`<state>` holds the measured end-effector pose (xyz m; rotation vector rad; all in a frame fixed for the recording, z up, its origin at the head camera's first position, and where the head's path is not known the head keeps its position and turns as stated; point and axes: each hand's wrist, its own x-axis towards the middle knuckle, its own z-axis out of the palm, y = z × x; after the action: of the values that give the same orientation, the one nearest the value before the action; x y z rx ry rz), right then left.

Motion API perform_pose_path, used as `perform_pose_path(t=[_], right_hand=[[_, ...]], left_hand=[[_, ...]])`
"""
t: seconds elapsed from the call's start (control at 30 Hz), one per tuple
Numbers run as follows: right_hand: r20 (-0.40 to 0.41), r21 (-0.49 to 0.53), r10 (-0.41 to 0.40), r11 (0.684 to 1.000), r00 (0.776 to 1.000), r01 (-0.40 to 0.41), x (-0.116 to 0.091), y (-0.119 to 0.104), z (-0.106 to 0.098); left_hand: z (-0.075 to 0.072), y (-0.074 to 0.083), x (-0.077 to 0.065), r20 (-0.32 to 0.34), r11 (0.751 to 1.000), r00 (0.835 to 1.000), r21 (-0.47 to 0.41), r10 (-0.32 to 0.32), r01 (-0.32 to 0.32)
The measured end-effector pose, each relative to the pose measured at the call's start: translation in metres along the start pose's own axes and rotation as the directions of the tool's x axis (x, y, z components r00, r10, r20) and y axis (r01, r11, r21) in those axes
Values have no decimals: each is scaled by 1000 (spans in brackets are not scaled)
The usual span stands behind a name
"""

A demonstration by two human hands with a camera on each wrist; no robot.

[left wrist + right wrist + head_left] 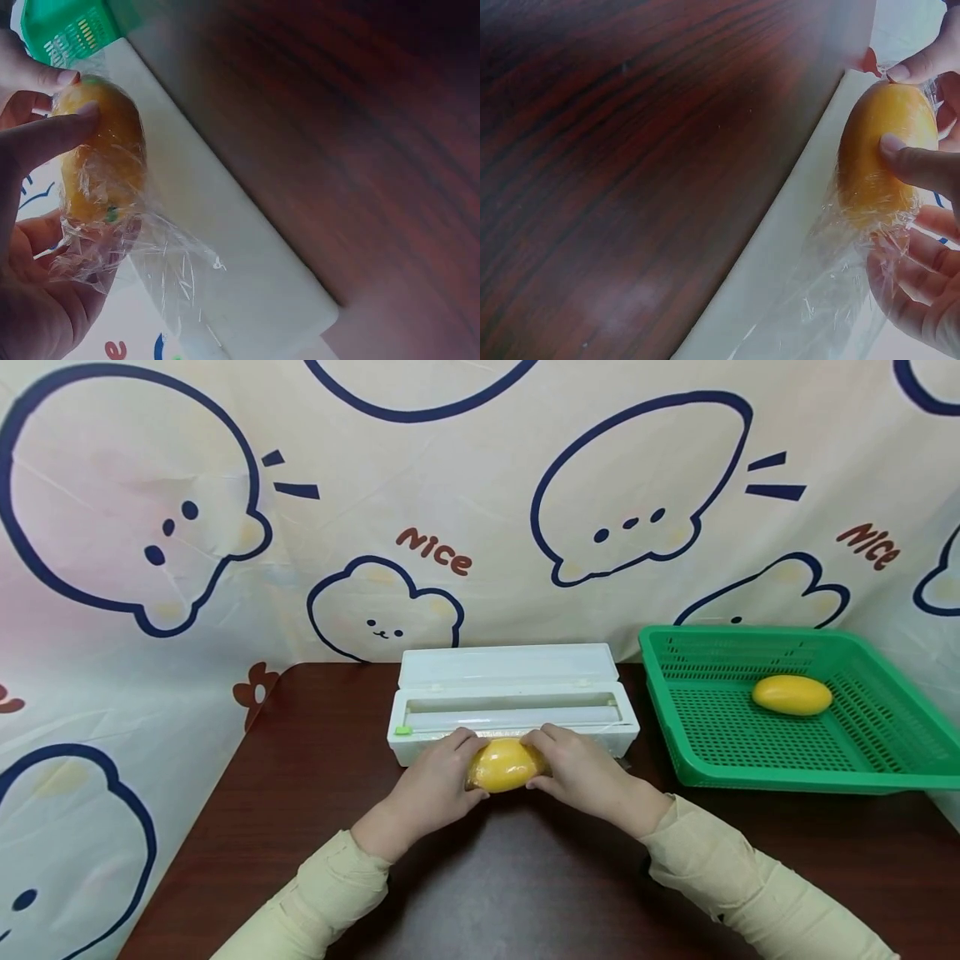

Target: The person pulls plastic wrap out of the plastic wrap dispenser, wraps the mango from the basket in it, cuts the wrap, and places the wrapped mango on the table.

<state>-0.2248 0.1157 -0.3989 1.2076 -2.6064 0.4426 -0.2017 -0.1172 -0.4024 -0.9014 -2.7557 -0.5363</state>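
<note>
Pinching a yellow mango [507, 766] from both ends, the left hand [437, 779] and right hand [588, 772] point inward, fingers on the far side and thumbs on the near side. Clear wrap [176, 259] covers the mango, which is just in front of the white box [510, 668].

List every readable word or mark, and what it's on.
"Nice": backdrop, above the box.
"Nice": backdrop, above the basket.
"e": backdrop in the left wrist view, rest not visible.
No text readable on the box, basket or held fruit.
</note>
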Motion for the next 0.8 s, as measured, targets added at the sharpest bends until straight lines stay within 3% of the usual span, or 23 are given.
perform_pose_path(t=[0.33, 0.8], right_hand=[[29, -7, 1, 1000, 1000, 0, 1, 0, -1], [93, 3, 23, 1000, 995, -23, 3, 2, -1]], left_hand=[[0, 0, 0, 12, 1000, 1000, 11, 0, 0], [3, 0, -2, 41, 995, 999, 100, -21, 17]])
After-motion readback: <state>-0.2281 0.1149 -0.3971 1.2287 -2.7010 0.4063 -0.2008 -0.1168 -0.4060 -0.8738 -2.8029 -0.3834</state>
